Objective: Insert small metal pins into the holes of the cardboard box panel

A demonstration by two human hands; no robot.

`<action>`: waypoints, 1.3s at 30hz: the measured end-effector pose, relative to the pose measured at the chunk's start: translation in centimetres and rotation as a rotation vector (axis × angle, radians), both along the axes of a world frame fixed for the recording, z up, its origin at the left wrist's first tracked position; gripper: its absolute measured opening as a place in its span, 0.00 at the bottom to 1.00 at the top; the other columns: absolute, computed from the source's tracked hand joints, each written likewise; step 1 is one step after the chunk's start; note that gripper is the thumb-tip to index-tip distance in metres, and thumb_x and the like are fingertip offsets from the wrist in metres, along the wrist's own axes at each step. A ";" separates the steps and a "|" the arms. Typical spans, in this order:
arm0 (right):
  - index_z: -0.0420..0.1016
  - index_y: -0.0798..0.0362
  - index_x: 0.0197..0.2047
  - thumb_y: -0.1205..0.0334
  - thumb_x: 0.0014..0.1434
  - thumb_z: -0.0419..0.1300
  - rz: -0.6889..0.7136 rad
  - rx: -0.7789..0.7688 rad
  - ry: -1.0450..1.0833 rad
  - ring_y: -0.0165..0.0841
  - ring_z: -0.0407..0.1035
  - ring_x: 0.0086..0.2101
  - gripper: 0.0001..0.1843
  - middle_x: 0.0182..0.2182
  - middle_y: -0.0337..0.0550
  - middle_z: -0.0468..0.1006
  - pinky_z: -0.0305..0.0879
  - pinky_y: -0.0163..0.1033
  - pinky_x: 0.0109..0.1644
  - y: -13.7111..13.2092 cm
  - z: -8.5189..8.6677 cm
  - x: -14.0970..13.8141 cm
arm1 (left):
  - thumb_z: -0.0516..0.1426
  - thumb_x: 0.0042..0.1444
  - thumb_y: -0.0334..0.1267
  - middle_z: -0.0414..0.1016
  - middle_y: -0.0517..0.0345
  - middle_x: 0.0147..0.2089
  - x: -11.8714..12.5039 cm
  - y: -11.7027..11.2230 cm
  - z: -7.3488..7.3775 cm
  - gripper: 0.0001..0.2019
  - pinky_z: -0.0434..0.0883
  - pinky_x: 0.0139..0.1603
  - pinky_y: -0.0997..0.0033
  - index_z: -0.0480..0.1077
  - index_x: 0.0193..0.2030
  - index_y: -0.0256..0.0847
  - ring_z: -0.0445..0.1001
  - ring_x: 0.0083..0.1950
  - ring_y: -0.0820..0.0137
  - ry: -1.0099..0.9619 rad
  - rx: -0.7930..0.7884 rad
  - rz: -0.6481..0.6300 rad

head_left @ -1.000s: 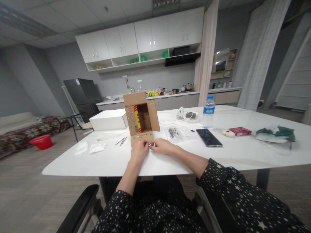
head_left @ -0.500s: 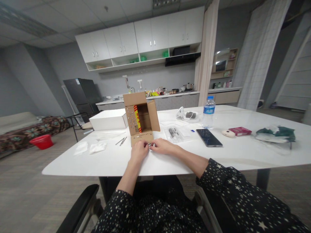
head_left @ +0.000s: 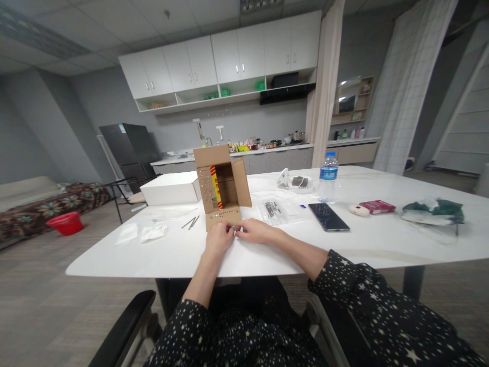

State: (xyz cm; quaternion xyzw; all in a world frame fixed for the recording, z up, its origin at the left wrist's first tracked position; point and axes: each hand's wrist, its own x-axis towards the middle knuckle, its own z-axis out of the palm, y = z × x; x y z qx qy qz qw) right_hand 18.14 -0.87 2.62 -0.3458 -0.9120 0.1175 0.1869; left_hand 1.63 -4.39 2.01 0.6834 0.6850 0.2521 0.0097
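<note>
Both my hands meet at the front flap of an open cardboard box [head_left: 244, 188]. My left hand [head_left: 219, 236] is closed, its fingertips at a small silvery metal piece [head_left: 235, 228]. From the other side my right hand [head_left: 254, 230] pinches the same piece with thumb and finger. The piece is too small to name, and the fingers partly hide it. Rows of small metal bits show on the box's side flap [head_left: 207, 189] and front flap [head_left: 224, 214]. Thin metal rods [head_left: 191, 223] lie left of the box.
A white box [head_left: 170, 187] stands behind on the left, with crumpled tissues [head_left: 153, 233] before it. To the right are a clear plastic case [head_left: 273, 210], a phone [head_left: 328, 217], a water bottle [head_left: 329, 176], a pink box [head_left: 378, 206] and a green bag [head_left: 435, 210].
The metal piece between my fingertips has turned or shifted slightly and shows a little more. My hands stay in nearly the same place.
</note>
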 end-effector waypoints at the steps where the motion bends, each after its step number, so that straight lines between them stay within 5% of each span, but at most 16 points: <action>1: 0.78 0.53 0.43 0.56 0.60 0.55 0.003 0.000 0.000 0.37 0.73 0.37 0.15 0.36 0.46 0.81 0.61 0.35 0.37 0.0 0.0 0.0 | 0.53 0.56 0.36 0.78 0.50 0.41 0.0 0.0 0.0 0.09 0.67 0.43 0.68 0.75 0.37 0.40 0.75 0.43 0.63 0.005 0.002 -0.002; 16: 0.77 0.54 0.46 0.60 0.59 0.55 0.066 0.029 -0.009 0.39 0.73 0.39 0.15 0.39 0.47 0.81 0.63 0.36 0.40 -0.1 0.1 0.1 | 0.53 0.58 0.36 0.79 0.51 0.41 0.4 -0.5 -0.1 0.10 0.67 0.43 0.69 0.76 0.39 0.41 0.75 0.43 0.65 -0.002 0.022 -0.133; 39: 0.77 0.54 0.46 0.60 0.59 0.55 0.083 0.006 0.002 0.38 0.73 0.39 0.15 0.39 0.47 0.81 0.63 0.36 0.41 -0.1 0.1 0.1 | 0.52 0.58 0.32 0.79 0.51 0.44 0.5 -0.6 -0.1 0.11 0.67 0.46 0.69 0.75 0.42 0.40 0.75 0.45 0.65 -0.020 0.025 -0.143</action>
